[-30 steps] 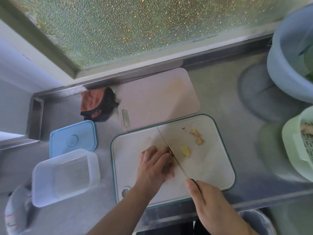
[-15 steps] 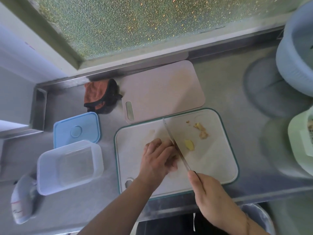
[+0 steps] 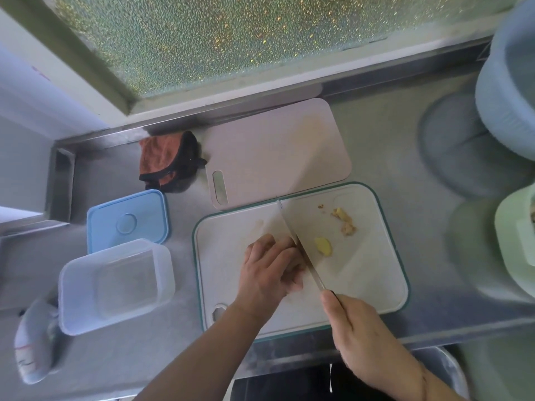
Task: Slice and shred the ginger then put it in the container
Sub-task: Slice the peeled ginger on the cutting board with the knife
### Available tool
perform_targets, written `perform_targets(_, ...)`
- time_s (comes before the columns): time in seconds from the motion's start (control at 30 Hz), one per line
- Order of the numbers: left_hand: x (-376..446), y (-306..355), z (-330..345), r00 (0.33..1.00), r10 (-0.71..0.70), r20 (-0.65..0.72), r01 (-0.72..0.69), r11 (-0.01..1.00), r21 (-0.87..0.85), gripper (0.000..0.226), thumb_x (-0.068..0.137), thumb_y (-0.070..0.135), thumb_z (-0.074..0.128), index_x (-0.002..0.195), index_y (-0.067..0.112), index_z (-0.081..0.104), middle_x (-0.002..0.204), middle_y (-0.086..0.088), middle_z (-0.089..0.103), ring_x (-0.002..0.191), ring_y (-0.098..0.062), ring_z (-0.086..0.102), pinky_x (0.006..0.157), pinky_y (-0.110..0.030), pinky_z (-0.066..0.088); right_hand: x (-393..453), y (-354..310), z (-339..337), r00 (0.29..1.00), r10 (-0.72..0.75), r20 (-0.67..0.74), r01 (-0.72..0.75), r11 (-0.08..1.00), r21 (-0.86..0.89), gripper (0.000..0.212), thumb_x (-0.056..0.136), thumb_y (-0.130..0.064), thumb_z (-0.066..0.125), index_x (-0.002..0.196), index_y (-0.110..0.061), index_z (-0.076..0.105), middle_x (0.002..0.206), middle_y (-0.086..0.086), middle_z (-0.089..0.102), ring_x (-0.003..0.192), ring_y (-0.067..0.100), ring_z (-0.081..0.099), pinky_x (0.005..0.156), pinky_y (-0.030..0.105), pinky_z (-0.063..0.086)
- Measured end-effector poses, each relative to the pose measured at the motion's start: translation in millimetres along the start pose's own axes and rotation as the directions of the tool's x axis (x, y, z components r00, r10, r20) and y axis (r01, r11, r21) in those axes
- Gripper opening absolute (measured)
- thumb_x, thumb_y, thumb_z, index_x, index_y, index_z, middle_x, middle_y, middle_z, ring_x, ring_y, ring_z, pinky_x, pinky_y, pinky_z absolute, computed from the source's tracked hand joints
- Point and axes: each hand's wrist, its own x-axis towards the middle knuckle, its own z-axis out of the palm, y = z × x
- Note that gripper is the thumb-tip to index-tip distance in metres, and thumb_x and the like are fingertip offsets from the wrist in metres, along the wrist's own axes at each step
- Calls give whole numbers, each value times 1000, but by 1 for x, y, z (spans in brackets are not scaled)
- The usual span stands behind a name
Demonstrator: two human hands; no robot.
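Steel bench (image 3: 376, 146) below a frosted window, with its front lip running along six o'clock. Two cutting boards: a pink board (image 3: 278, 151) at twelve o'clock, and touching its near edge the white, green-rimmed board (image 3: 362, 279) in use. At nine o'clock of the white board stands the clear container (image 3: 115, 285), open and apparently empty, its blue lid (image 3: 127, 221) just beyond it. The left hand (image 3: 270, 270), fingers curled, presses down on the ginger, which it hides from sight. The right hand (image 3: 362, 337) is closed round the handle of the knife (image 3: 298, 247), whose blade lies against the left knuckles. A cut slice (image 3: 323, 246) lies just at three o'clock of the blade; trimmings (image 3: 344, 222) lie farther out, toward two o'clock. Judgement: ginger is light, firm and fibrous, damp and slippery on cut faces, so it is best pinned flat side down with fingertips tucked back. The board offers open room at three o'clock for slices; the path at nine o'clock to the container is short and unobstructed.
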Motion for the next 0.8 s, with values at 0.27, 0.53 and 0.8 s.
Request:
perform_targets(0.27,-1,-3,3,1000,2,-12,-2,1000,25,30,90,41,72,110,22,59,121,4,66,107,-26,54,91,-34,43,18,-2,3,999,-33,30,35,999,-35,46,85,-57,19,57,-25,37,48,-2,45,51,7,45,55,22,32)
perform_targets(0.53,-5,-1,-2,1000,3,3,-3,1000,12,26,97,42,67,110,21,60,114,-2,68,107,-23,60,100,-35,47,-1,24,-4,996,90,-12,-87,985,150,53,84,-63,30,54,-21,41,44,-6,45,44,6,39,56,35,37)
perform_targets(0.8,-3,0,-2,1000,7,-27,-7,1000,-7,32,100,48,58,107,17,61,109,-6,69,107,-23,55,98,-33,44,-14,-1,-12,998,56,-8,-55,997,56,58,79,-67,23,58,-18,46,58,-3,56,58,13,53,66,34,45)
